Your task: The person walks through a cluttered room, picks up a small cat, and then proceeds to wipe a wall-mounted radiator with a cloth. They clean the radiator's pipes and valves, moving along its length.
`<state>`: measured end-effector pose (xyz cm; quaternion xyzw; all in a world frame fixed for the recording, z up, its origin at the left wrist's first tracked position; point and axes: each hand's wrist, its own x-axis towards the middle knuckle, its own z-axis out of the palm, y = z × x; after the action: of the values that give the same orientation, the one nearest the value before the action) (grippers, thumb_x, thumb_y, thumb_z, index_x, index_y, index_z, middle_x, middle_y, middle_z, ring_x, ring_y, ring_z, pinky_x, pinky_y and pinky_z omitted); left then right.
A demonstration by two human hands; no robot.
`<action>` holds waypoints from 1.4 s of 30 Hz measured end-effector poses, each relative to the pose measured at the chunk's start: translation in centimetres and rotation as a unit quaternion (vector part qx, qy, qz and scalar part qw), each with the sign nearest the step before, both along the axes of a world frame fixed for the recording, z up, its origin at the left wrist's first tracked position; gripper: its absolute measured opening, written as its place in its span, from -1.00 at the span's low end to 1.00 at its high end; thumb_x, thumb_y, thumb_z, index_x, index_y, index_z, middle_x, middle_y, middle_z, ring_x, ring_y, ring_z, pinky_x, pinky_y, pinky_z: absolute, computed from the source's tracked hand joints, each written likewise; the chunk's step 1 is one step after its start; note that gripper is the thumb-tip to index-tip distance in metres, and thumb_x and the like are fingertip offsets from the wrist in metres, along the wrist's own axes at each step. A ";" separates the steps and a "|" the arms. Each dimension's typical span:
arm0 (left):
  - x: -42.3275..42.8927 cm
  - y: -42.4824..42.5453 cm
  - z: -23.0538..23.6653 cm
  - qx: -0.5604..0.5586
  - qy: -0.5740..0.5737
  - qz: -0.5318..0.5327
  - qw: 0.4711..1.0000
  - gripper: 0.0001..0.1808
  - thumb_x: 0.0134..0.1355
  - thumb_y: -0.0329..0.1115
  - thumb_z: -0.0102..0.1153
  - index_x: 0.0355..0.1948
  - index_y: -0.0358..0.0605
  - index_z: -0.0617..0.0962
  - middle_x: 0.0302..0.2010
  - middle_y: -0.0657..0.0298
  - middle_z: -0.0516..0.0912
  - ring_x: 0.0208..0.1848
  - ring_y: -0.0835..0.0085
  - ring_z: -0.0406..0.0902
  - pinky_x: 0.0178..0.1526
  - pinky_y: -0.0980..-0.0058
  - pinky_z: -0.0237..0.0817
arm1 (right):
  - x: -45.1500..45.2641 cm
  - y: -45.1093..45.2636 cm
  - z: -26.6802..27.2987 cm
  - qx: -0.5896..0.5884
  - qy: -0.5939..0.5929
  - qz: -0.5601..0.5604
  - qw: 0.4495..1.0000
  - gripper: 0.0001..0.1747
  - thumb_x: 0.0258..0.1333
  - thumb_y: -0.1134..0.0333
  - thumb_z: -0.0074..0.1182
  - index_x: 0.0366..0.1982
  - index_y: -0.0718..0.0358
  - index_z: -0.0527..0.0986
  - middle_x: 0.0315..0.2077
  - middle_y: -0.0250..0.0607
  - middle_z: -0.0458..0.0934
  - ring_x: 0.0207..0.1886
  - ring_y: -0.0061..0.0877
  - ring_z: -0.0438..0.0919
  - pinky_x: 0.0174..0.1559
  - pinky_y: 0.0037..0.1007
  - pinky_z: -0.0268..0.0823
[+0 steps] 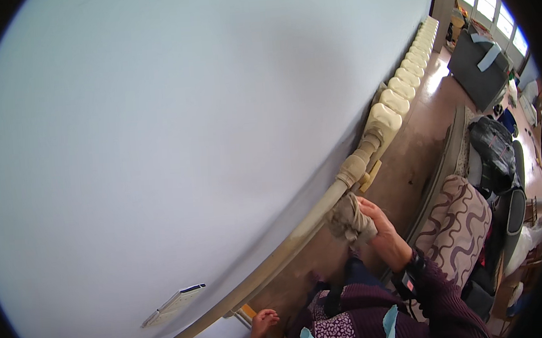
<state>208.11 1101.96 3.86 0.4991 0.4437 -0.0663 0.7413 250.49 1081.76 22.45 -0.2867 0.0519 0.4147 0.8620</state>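
My right hand [379,225] grips a crumpled, dirty grey-beige cloth [353,220]. The cloth lies against or just beside a cream heating pipe [286,245] that runs along the wall; its hidden side leaves the contact unclear. Just above the cloth, the pipe meets a valve [352,169] with a yellow lever handle [370,177]. Beyond the valve stands a cream sectional radiator [402,87]. Low in the picture, my left hand [264,324] hangs below the pipe, fingers loosely curled, with nothing visible in it.
A pale wall [179,142] fills the left side, with a white socket plate [174,305] low on it. To the right are a patterned cushion [456,226], a black backpack [493,148] and a dark grey panel [478,67]. The brown floor [402,160] looks stained.
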 end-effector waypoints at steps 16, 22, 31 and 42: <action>-0.7 -2.6 -4.7 -0.008 -0.039 0.008 0.999 -0.82 0.32 -0.37 0.05 -0.11 -0.19 0.54 -0.23 0.22 0.63 -0.21 0.43 0.65 -0.16 0.50 0.50 | 7.9 8.4 3.5 -0.395 -0.916 0.066 0.039 -0.92 -0.20 0.40 0.09 -0.52 0.13 0.48 -0.45 -0.38 0.44 -0.17 -0.47 0.42 -0.12 -0.40 0.19; -1.0 -3.8 -4.3 0.019 -0.049 0.013 0.999 -0.80 0.32 -0.32 0.06 -0.10 -0.19 0.54 -0.22 0.21 0.63 -0.19 0.41 0.65 -0.13 0.48 0.50 | 7.9 7.1 5.1 -0.338 -0.928 0.125 0.092 -0.89 -0.22 0.42 0.11 -0.49 0.14 0.49 -0.39 -0.38 0.45 -0.13 -0.45 0.42 -0.12 -0.40 0.20; -5.2 -5.7 -1.4 -0.004 0.025 0.153 0.988 -0.83 0.23 -0.42 0.08 -0.18 -0.22 0.57 -0.32 0.24 0.63 -0.32 0.49 0.63 -0.27 0.57 0.47 | 8.1 5.4 6.3 -0.374 -0.908 0.088 0.166 -0.90 -0.19 0.46 0.06 -0.49 0.17 0.47 -0.39 -0.32 0.45 -0.14 -0.36 0.42 -0.12 -0.34 0.23; -4.1 -2.7 -3.6 -0.009 -0.011 0.079 0.997 -0.81 0.26 -0.36 0.09 -0.14 -0.21 0.56 -0.27 0.24 0.64 -0.28 0.48 0.65 -0.24 0.57 0.48 | 2.2 -2.0 4.2 -0.361 -0.809 -0.026 0.463 -0.82 -0.17 0.50 0.17 -0.39 0.27 0.51 -0.25 -0.19 0.50 -0.11 -0.24 0.49 -0.08 -0.31 0.35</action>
<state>204.00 1099.27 0.22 0.4567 0.4728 -0.0057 0.7536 252.72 1079.77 26.64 -0.7779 -0.5163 -0.0813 0.3488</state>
